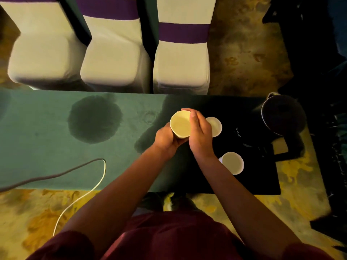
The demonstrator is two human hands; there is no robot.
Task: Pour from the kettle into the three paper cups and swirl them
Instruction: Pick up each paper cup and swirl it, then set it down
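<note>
A paper cup (179,124) is lifted above the table, tilted, its open mouth facing me. My left hand (166,140) wraps its lower side and my right hand (200,135) grips its right side and rim. Behind my right hand a second paper cup (215,126) stands on the black mat (249,175). Near the front stands a third paper cup (233,163). The dark kettle (283,117) rests at the table's right end, handle toward me. Liquid inside the cups is hard to tell.
A large dark wet patch (94,119) marks the green tablecloth (37,147). A cable (56,174) crosses the table's front left and drops to the patterned carpet. Three white-covered chairs (112,62) with purple bands stand behind the table.
</note>
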